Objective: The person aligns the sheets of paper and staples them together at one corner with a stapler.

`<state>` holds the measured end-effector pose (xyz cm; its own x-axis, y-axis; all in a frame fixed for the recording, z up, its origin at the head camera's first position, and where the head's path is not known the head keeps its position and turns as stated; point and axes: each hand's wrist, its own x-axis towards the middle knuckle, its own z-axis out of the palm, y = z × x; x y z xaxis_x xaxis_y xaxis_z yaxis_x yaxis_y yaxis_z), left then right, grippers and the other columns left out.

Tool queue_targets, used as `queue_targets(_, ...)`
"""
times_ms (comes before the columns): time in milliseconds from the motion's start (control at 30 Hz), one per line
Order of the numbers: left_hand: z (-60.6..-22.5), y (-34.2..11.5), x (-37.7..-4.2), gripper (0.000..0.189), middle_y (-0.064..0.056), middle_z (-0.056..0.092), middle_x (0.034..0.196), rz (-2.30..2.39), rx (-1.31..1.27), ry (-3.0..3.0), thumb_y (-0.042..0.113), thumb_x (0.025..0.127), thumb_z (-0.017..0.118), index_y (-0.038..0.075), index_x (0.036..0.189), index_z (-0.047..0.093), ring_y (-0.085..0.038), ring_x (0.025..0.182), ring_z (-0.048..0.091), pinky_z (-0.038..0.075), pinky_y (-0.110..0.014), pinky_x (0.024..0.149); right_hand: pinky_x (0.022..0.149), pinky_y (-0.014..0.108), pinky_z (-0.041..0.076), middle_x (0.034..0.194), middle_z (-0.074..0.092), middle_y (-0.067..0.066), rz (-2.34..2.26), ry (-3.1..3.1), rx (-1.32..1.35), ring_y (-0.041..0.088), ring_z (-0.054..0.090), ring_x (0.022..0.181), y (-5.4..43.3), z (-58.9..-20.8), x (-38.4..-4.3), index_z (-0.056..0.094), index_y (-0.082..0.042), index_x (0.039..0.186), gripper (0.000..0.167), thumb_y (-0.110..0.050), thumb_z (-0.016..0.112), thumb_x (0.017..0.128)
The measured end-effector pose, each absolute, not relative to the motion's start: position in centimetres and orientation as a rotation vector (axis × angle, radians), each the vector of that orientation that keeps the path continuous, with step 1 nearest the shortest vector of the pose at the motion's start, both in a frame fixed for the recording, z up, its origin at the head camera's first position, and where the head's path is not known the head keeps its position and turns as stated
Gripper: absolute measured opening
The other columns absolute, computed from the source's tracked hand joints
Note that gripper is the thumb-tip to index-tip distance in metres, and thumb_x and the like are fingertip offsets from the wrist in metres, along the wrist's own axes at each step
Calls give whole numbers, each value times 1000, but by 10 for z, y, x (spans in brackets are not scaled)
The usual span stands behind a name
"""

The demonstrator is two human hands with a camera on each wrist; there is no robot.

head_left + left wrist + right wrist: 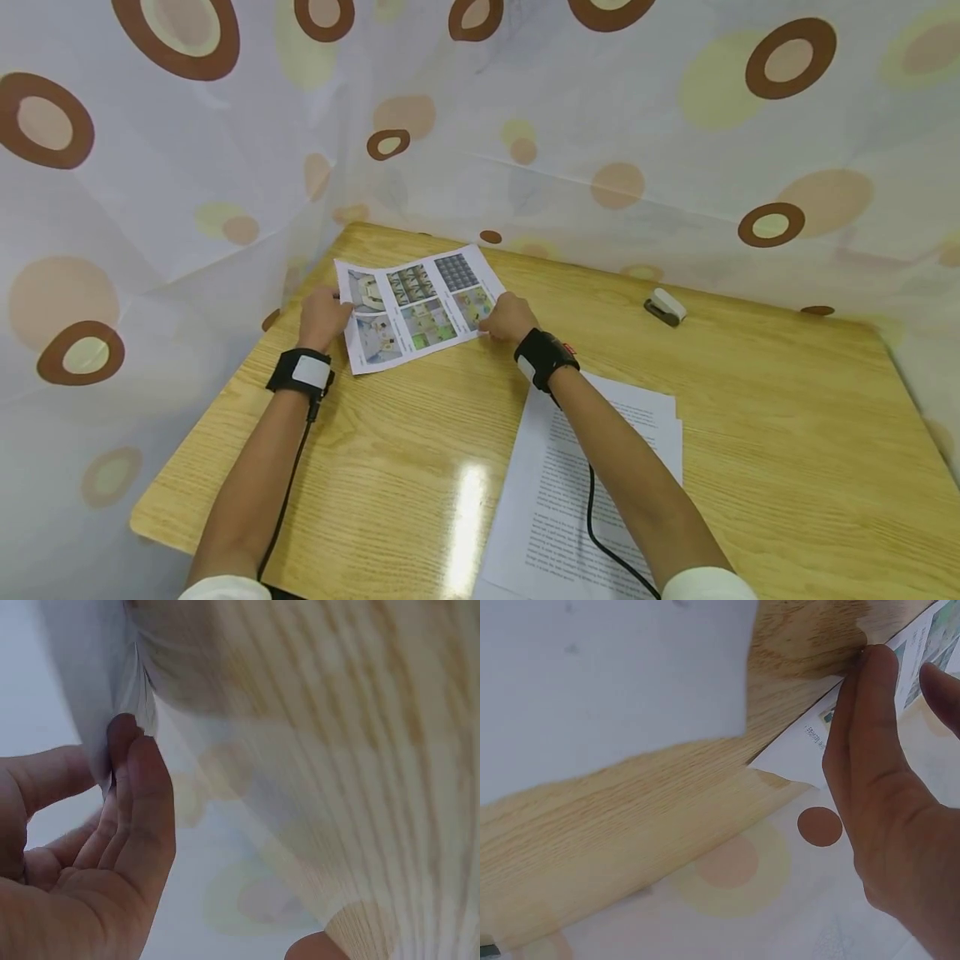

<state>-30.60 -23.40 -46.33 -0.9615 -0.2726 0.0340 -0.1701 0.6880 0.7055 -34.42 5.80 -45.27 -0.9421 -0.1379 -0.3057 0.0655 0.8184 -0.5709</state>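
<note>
A sheet of paper [420,310] printed with several color pictures is held above the left part of the wooden table, its left side slightly bent. My left hand [324,319] pinches its left edge; in the left wrist view the paper's edge [105,690] passes between thumb and fingers [150,802]. On the opposite side my right hand [512,318] grips the lower right edge. From the right wrist, straight fingers [874,712] lie along one face of the printed sheet [795,750], with the thumb across from them.
Text-printed papers [555,467] lie stacked beneath my right forearm. Toward the back right is a small white and dark stapler [665,307]. A patterned curtain [600,108] borders the wooden table [787,417]. Black cables run from both wrist straps.
</note>
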Motion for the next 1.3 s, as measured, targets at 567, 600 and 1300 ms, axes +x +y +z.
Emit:
queue_targets(567,-419,-216,-295,27,-23,69,108,-1052,85,-2545,12,101,60,-6,119,69,-33,91,63,50,-45,77,88,40,49,111,66,18,-1110,3071,-590,29,62,100,69,-431,-347,64,3,122,31,-16,66,98)
queue_targets(600,-415,-213,-293,26,-23,69,106,-1028,54,-2536,12,101,61,-5,118,70,-33,89,63,50,-45,76,89,40,49,112,66,18,-1143,3097,-637,30,62,102,69,-428,-347,64,3,124,32,-15,67,98)
queue_targets(1300,-353,-179,-255,11,-18,73,91,-768,-520,-2188,-1,93,68,-3,100,76,-32,71,68,53,-44,66,91,40,50,107,71,16,-1317,3282,-1239,30,66,101,98,-396,-339,73,1,109,16,-4,69,94)
